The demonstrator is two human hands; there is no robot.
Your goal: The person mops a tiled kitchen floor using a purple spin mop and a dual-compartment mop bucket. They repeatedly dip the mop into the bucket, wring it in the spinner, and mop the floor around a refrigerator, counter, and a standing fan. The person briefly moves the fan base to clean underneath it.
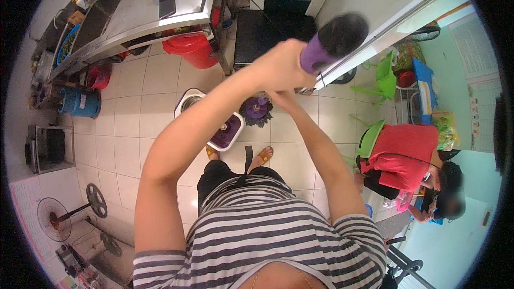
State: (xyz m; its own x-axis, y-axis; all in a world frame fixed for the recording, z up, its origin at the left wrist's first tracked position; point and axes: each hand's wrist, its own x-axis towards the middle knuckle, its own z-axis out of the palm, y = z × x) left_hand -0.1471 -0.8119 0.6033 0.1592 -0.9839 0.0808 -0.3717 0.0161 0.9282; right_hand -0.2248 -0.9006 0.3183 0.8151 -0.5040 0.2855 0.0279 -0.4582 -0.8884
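A spin mop's thick handle [315,54], purple with a black, blurred top end, leans up toward me. Wrapped around its purple part is my left hand [283,64]. Lower down, my right hand [282,97] is also at the handle; my left hand covers much of it, and its fingers are hidden. The mop head [256,107], a purple disc with dark strands spread around it, is down at floor level in front of my feet. Just left of it stands a white mop bucket [242,126] with a purple basin and a round metal basket, partly covered by my left forearm.
At upper left is a steel counter [132,12] holding a phone [167,5], with a red bucket [190,50] below. A blue gas cylinder [80,102] and a fan [54,218] stand left. A person in red [401,152] sits at right on a green chair [371,138].
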